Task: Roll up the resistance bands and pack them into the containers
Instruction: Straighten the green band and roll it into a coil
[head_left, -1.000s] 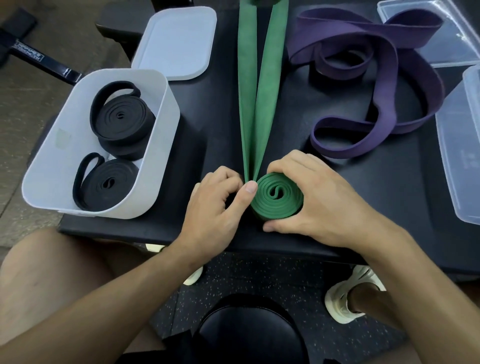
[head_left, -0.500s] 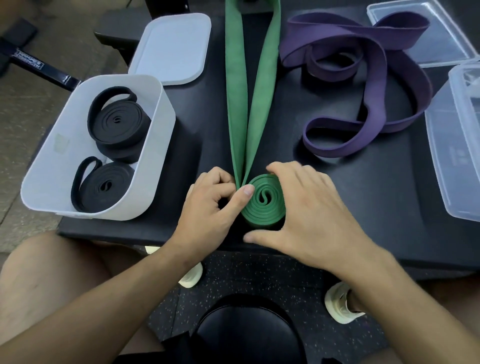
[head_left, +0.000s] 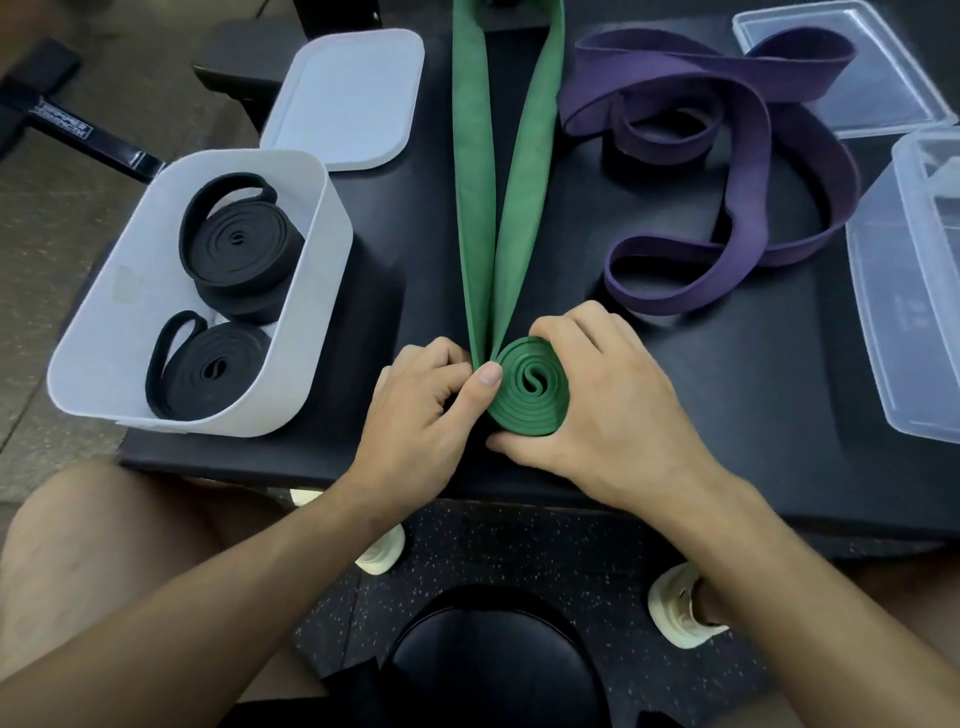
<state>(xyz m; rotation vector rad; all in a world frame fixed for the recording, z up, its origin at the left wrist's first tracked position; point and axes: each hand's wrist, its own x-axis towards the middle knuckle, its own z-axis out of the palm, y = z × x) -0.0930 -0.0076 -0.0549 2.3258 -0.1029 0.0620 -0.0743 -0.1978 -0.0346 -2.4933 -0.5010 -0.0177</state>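
We saw both forearms reach in from the lower corners and meet near the front edge of the black tabletop (head_left: 727, 415). The left hand (head_left: 421, 410) was curled into a loose fist, its thumb stretched forward so the tip pressed on the green band (head_left: 530, 387) just where the two flat tails entered the roll. The right hand (head_left: 618, 400) cupped the rolled part from the right, fingers arched over its far side and thumb tucked under its near edge, so it was grasping the coil. The coil stood on its edge-face, spiral upward, between the two hands.

The tails of the green band ran away from us and were cut off by the top edge, so we could not tell how much was left unrolled. The right palm hid the coil's right flank.

The white container (head_left: 311, 291) sat left of the hands, holding two black rolled bands (head_left: 239, 244); its near wall covered part of the lower one. Its white lid (head_left: 348, 88) lay behind it. The purple band (head_left: 748, 171) lay loose, unrolled, at the far right. A clear container (head_left: 904, 291) was cropped by the right edge, with a clear lid (head_left: 883, 88) behind it partly under the purple band.
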